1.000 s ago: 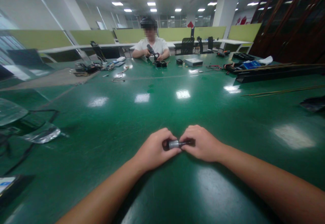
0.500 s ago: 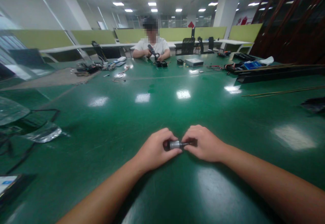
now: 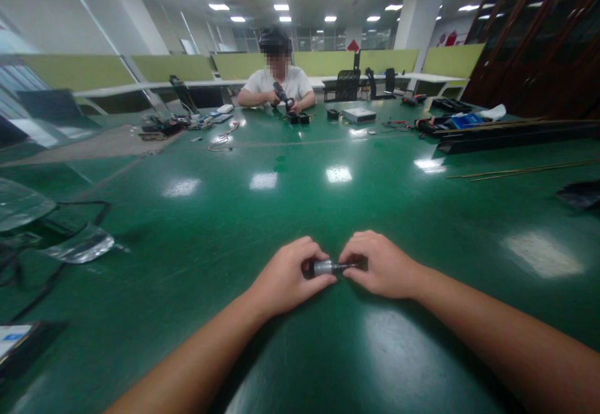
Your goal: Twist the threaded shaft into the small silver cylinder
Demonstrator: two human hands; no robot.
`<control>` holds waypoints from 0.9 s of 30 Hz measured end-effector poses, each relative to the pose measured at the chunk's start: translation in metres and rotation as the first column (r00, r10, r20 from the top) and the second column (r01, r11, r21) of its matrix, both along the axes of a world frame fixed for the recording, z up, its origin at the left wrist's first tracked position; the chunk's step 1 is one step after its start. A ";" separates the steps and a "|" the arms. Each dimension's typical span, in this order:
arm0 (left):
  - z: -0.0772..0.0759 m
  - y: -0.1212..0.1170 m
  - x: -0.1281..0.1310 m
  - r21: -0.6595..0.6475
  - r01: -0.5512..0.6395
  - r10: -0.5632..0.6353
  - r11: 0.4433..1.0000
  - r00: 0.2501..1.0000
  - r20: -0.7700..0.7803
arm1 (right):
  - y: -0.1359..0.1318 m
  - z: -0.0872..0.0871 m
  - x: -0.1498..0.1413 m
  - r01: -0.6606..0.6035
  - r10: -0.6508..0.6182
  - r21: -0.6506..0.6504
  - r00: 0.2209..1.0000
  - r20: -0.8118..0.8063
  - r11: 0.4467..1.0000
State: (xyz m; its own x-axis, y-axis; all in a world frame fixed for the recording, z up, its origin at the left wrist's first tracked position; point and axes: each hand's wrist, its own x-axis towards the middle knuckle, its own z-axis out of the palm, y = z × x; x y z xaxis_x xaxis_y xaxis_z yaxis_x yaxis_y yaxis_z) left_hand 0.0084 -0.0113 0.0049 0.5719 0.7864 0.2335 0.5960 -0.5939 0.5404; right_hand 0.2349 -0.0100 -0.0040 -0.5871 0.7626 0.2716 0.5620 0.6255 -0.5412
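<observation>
A smooth, glossy finish was seen on the green tabletop (image 3: 300, 214), metallic sheen on the cylinder (image 3: 323, 267), dark wood on the cabinet (image 3: 520, 82).

Ceiling-light glare, blurred edges.

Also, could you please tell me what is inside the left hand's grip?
The left hand holds a silver cylinder, visible between thumb and fingers; its left end is hidden by the hand, so that end's shape cannot be told.

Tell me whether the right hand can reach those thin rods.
Probably, with a stretch: nothing visible stands between the right hand and the thin rods, though its fingers are at the dark shaft.
</observation>
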 end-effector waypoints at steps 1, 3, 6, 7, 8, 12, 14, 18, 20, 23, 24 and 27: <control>0.000 0.000 0.000 0.001 -0.001 0.001 1.000 1.000 -0.002 | 0.000 0.000 0.000 0.000 0.000 -0.001 1.000 0.003 1.000; 0.001 0.000 0.000 0.000 -0.004 0.004 1.000 1.000 -0.007 | 0.000 0.001 0.001 0.001 -0.001 -0.004 1.000 0.005 1.000; 0.001 0.000 0.000 -0.006 -0.005 0.005 1.000 1.000 -0.007 | 0.000 0.002 0.002 0.005 -0.004 -0.013 1.000 0.005 1.000; 0.001 0.000 0.000 -0.008 -0.004 0.004 1.000 1.000 -0.006 | 0.000 0.002 0.002 0.007 -0.007 -0.016 1.000 0.006 1.000; 0.001 0.000 0.000 -0.010 -0.002 0.002 1.000 1.000 -0.006 | 0.000 0.002 0.003 0.010 -0.010 -0.018 1.000 0.007 1.000; 0.000 0.001 0.000 -0.003 -0.007 0.007 1.000 1.000 -0.005 | 0.002 0.002 0.006 0.016 -0.016 -0.028 1.000 -0.002 0.999; 0.000 0.001 0.001 -0.002 -0.009 0.009 1.000 1.000 -0.004 | 0.003 0.003 0.008 0.016 -0.017 -0.057 1.000 -0.008 0.998; 0.001 0.001 0.001 -0.005 -0.010 0.010 1.000 1.000 -0.002 | 0.005 0.005 0.013 0.017 -0.020 -0.140 1.000 -0.017 0.990; 0.001 0.001 0.002 -0.004 -0.010 0.010 1.000 1.000 -0.003 | 0.006 0.006 0.016 0.026 -0.028 -0.163 1.000 -0.013 0.986; 0.001 0.001 0.002 -0.002 -0.010 0.010 1.000 1.000 -0.007 | 0.007 0.007 0.020 0.036 -0.037 -0.190 0.999 -0.002 0.981; 0.001 0.001 0.002 -0.001 -0.009 0.009 1.000 1.000 -0.008 | 0.007 0.008 0.020 0.038 -0.038 -0.197 0.999 0.002 0.980; 0.001 0.001 0.002 -0.005 -0.009 0.009 1.000 1.000 -0.013 | 0.008 0.009 0.022 0.037 -0.036 -0.210 0.999 0.008 0.977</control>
State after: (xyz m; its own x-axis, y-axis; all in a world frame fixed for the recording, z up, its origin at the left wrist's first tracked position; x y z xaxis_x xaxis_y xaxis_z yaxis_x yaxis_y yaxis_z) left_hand 0.0099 -0.0099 0.0057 0.5681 0.7925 0.2221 0.6079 -0.5859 0.5359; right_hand 0.2565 -0.0023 0.0049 -0.5583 0.8234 0.1010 0.5851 0.4772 -0.6556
